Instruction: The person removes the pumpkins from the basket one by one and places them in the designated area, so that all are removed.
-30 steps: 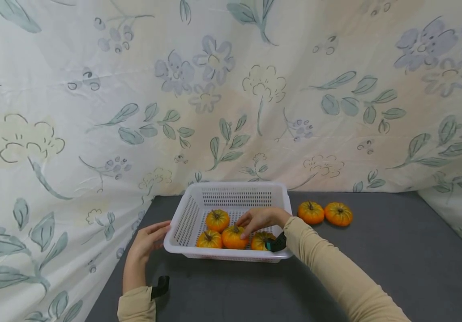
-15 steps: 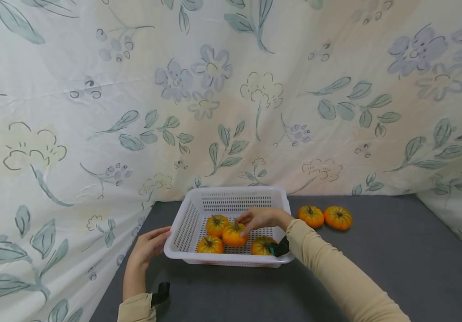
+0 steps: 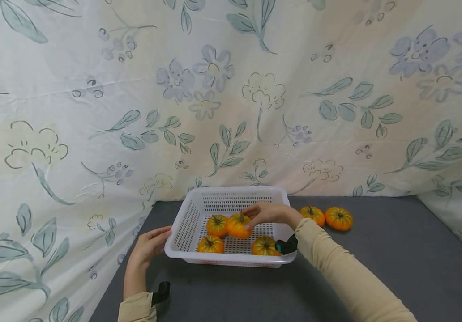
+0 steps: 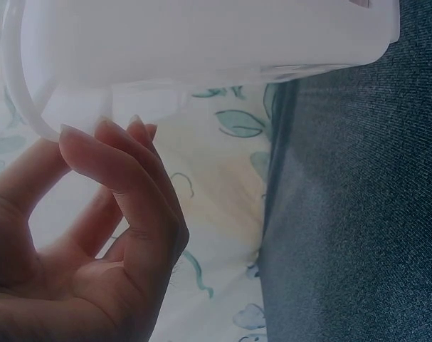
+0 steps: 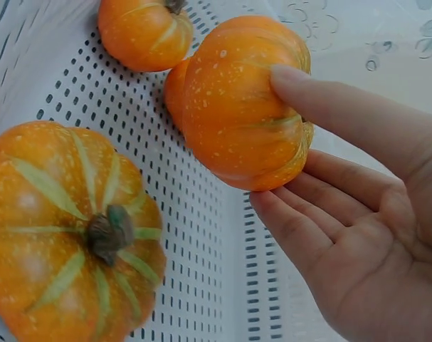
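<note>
Altogether six pumpkins (image 3: 237, 227), right hand (image 3: 268, 213) grasping one, left hand (image 3: 147, 245) pinching one basket (image 3: 231, 258).

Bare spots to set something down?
Dark table right of the outside pumpkins, or in front of the white basket. Inside, floor between front-left pumpkin and front-right pumpkin. Crowded: around the right hand, held pumpkin and back pumpkin.

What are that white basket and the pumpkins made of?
The basket looks like smooth, glossy plastic, given its rounded rim and regular slots. The pumpkins have softly shiny orange skins with pale speckles; real squash or painted imitations, the look leaves open.
</note>
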The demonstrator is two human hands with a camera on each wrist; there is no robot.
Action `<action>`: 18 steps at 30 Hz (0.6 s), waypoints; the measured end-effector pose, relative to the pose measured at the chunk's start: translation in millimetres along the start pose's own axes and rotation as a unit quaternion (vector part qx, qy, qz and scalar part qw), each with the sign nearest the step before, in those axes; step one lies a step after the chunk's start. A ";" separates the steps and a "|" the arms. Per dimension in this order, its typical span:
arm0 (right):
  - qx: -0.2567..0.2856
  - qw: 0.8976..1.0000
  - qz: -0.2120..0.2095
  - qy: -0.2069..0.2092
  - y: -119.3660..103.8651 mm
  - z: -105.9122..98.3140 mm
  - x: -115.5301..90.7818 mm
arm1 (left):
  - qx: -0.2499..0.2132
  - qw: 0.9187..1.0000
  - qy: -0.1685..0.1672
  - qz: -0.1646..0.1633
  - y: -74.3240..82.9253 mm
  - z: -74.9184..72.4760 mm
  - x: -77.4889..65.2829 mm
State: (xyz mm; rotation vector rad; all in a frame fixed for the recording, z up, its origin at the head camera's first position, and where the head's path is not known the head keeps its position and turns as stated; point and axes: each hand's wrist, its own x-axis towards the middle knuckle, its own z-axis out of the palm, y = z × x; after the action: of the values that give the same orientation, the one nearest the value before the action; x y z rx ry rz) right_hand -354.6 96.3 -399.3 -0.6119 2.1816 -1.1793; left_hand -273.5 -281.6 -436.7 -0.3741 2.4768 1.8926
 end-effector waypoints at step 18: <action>0.024 0.999 -0.011 0.032 0.8 -28.4 -27.1 | 0.004 1.000 0.000 -0.003 -0.2 0.0 1.1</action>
State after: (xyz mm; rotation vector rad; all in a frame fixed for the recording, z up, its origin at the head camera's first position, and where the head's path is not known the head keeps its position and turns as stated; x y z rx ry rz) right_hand -354.2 130.6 -380.1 -0.5865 2.1981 -1.2735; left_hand -274.6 -281.9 -437.0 -0.3812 2.4777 1.8806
